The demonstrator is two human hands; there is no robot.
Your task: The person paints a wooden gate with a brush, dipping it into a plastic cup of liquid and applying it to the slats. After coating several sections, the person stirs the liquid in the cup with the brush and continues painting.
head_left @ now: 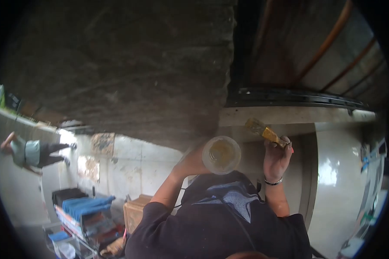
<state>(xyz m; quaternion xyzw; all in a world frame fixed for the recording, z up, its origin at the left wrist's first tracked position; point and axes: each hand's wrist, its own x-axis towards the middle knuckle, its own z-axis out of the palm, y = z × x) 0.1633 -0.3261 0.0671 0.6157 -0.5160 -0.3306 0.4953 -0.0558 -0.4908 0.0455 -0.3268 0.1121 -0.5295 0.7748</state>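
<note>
In the head view, a round translucent plastic tub (221,155) with some yellowish liquid in it is held in front of my chest. My left hand (191,163) is closed on its side, the fingertips hidden behind the tub. To the right, my right hand (276,160) grips the handle of a paintbrush (263,131). The brush has a yellow-gold ferrule, and its bristles point up and to the left, towards a pale ledge (285,115). I see a gap between the brush and the tub.
A large dark, stained surface (129,64) fills the upper left. A dark metal frame (302,98) with curved bars behind it is at upper right. Lower left are a rack with blue cloth (86,208) and a wooden box (135,212). Another person (28,151) stands far left.
</note>
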